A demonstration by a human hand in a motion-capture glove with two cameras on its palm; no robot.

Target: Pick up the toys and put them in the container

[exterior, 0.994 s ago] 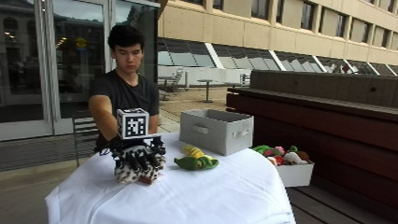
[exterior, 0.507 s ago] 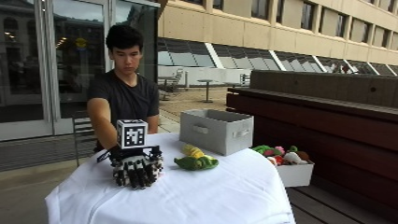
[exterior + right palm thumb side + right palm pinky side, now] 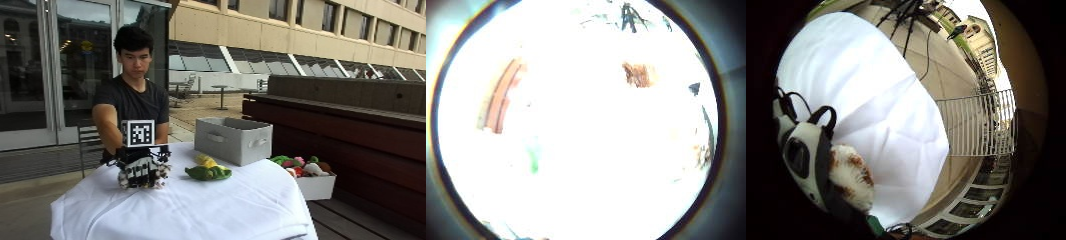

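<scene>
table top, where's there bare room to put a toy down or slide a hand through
Bare white cloth runs along the near edge, in front of the gloved hand and the green and yellow toys. A narrow gap lies between hand and toys. It is crowded at the back, where the grey bin sits just behind the toys.

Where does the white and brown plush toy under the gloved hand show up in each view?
Outside view: plush toy pokes out beneath the gloved right hand, beside the green toy.
Little finger side palm view: white fur with brown patches beside the white plastic.
Thumb side palm view: glare; only a brown patch, uncertain.
Shared landmark: white tablecloth.
</scene>
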